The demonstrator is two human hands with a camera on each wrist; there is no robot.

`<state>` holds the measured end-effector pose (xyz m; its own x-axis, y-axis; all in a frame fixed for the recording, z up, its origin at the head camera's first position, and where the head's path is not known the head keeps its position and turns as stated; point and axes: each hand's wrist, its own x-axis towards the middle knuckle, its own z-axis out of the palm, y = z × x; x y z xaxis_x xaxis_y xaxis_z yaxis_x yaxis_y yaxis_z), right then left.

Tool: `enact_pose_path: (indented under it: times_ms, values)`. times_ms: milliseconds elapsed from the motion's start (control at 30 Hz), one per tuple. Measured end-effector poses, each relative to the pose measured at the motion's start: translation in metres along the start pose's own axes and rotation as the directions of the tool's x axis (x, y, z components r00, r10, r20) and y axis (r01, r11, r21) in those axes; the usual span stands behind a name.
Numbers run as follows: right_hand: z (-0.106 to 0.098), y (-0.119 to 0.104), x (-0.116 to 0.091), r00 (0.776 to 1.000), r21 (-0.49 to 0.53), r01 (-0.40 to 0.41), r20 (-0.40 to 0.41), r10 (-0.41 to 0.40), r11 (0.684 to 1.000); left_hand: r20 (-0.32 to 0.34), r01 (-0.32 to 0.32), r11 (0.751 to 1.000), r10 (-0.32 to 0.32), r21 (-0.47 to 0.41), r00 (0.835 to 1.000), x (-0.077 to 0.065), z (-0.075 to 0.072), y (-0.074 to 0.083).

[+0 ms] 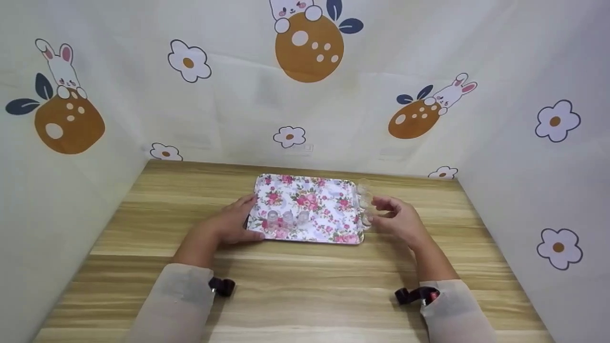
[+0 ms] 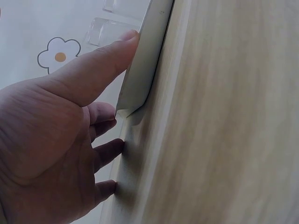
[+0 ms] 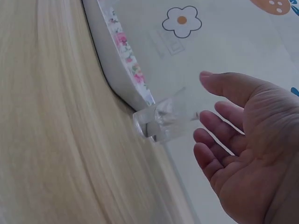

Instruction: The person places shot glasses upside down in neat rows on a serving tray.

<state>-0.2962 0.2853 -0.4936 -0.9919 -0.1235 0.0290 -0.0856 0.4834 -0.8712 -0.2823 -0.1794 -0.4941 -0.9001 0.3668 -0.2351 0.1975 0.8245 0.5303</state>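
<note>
A floral tray (image 1: 329, 209) lies on the wooden table. My left hand (image 1: 237, 221) holds its left end, the thumb on the front rim and the fingers along the side; the left wrist view shows this hand (image 2: 51, 140) close up. Three small clear cups (image 1: 288, 218) stand in a row on the tray's front left part. Along the tray's right edge is a row of several clear cups (image 1: 364, 202). My right hand (image 1: 398, 219) is beside them with fingers loosely bent. In the right wrist view a clear cup (image 3: 163, 119) sits by the tray corner, just off the fingertips.
The wooden table (image 1: 314, 295) extends in front of the tray and to both sides. A pale cloth wall (image 1: 228, 109) printed with rabbits, oranges and flowers rises behind the table and along both sides. Dark straps (image 1: 222, 286) circle both wrists.
</note>
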Motion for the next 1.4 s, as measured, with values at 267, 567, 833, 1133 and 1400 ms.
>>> enact_pose_path:
  times_ms: [267, 567, 833, 1133, 1400]
  values:
    - [0.007, 0.012, 0.001, 0.993, -0.082, -0.039, 0.110, 0.048, 0.996, 0.012, 0.026, 1.000, -0.025, -0.014, 1.000, 0.001, 0.000, 0.002]
    - [0.014, 0.022, 0.001, 0.997, -0.147, -0.021, 0.068, 0.031, 0.989, 0.011, 0.004, 1.000, -0.004, 0.000, 1.000, 0.003, 0.002, 0.003]
    - [0.010, 0.019, 0.001, 0.998, -0.130, -0.027, 0.047, 0.034, 0.991, 0.001, -0.021, 1.000, 0.021, 0.000, 1.000, 0.004, 0.003, 0.003]
    - [0.015, -0.004, 0.001, 0.998, 0.029, -0.061, 0.010, 0.061, 0.998, 0.003, -0.010, 1.000, 0.010, 0.018, 1.000, 0.001, 0.001, 0.003]
    - [0.034, -0.025, 0.005, 0.999, 0.070, -0.004, 0.032, 0.002, 0.998, -0.001, 0.004, 1.000, -0.004, 0.009, 1.000, 0.000, 0.001, 0.000]
